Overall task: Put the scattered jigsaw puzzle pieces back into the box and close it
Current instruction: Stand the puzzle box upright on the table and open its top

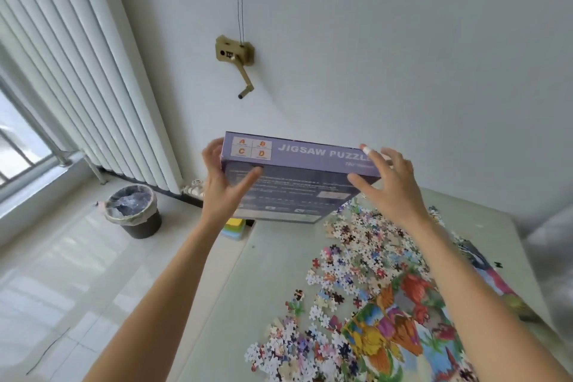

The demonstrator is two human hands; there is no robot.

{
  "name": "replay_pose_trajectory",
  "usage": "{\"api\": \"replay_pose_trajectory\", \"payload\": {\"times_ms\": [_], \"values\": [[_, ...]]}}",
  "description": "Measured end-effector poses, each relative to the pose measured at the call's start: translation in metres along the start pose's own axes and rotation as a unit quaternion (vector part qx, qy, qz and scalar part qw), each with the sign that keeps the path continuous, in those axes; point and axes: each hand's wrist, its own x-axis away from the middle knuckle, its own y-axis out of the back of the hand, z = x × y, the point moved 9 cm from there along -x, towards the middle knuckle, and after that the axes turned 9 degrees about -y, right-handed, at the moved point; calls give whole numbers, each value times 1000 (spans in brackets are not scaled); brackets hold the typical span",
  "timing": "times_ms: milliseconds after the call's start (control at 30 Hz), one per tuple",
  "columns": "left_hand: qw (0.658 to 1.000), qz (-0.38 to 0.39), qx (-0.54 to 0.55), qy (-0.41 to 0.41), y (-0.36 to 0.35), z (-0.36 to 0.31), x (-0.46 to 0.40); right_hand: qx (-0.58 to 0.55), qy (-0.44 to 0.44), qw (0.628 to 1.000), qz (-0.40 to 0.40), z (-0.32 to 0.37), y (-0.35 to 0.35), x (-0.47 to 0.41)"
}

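Note:
I hold a purple jigsaw puzzle box (297, 177) up in the air above the far end of the table, tilted so its dark underside faces me. My left hand (221, 183) grips its left end, thumb on the underside, fingers behind. My right hand (389, 183) is at its right end with fingers spread, thumb under the box; one finger wears a white bandage. Several loose puzzle pieces (350, 260) lie scattered on the table below, beside a partly assembled colourful picture (400, 319).
The pale table (248, 304) fills the lower right. A stack of coloured sticky notes (234, 228) sits at its far left corner. On the floor to the left stand a dark waste bin (133, 211) and a white radiator (93, 77). A crank handle (238, 62) hangs on the wall.

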Motion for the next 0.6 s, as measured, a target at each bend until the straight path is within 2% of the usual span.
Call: {"api": "replay_pose_trajectory", "payload": {"times_ms": [100,200,267,400,600], "values": [[1000,8,-22,21,-3,-2,-1,70,116,991,-24,31,18,-9],[998,27,-62,17,-11,-10,-4,80,220,971,39,66,20,-13],[997,25,-73,15,-13,-13,-5,112,243,961,70,80,20,-19],[997,15,-68,26,-14,-13,-5,196,285,935,84,96,17,-30],[995,-45,-75,54,-18,-18,-8,276,314,903,97,109,7,-36]]}}
